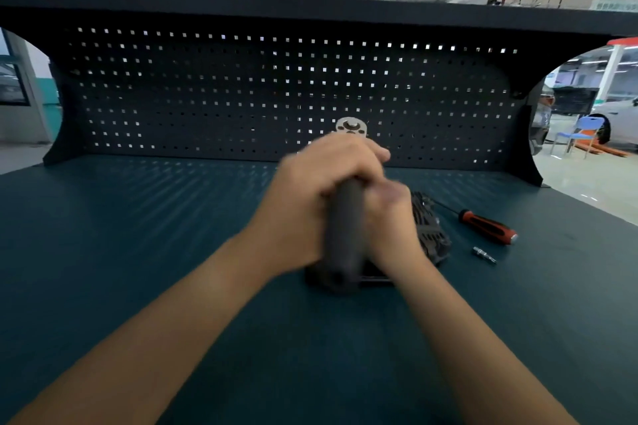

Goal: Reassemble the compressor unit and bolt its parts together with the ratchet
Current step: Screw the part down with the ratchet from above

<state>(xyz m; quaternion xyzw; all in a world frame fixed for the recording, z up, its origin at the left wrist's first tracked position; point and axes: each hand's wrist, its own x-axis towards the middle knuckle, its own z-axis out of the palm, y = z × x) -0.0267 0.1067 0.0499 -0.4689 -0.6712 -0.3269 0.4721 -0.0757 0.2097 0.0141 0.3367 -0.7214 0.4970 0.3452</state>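
Note:
The ratchet (341,234) stands nearly upright in front of me, its dark handle toward me and its silver head above my fingers. My left hand (310,196) grips the upper handle with its fingers wrapped over the top. My right hand (390,217) grips the handle from the right side. Both hands are blurred. The dark ribbed compressor unit (429,227) lies on the bench behind and under my hands, mostly hidden by them.
A screwdriver (488,227) with a red and black handle lies to the right of the unit. A small silver socket bit (484,254) lies in front of it. The teal bench top (138,234) ends at a dark pegboard back wall (207,96).

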